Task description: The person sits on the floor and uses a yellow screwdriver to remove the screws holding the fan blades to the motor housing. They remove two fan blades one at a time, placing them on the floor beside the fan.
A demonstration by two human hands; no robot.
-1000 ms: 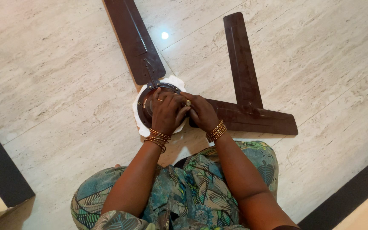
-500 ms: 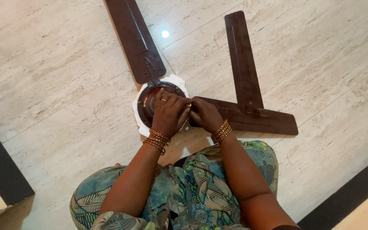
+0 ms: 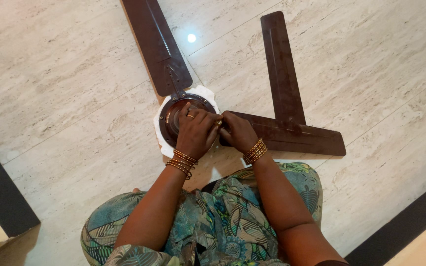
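Nearest the camera, the person's lap in a blue-green leaf-print garment (image 3: 223,216) filled the lower middle, with both forearms reaching forward over the pale veined stone floor (image 3: 65,88). The left hand (image 3: 195,130) lay fingers curled on top of the round dark-brown metal fan motor hub (image 3: 169,118), covering its right half. The right hand (image 3: 237,132) pressed against the left one, fingers bent at the hub's right edge; whether it pinched anything could not be told. The hub sat on a white cloth (image 3: 159,143). Beyond it, one long dark-brown fan blade (image 3: 156,44) ran away, and two more brown blades (image 3: 284,98) lay crossed to the right.
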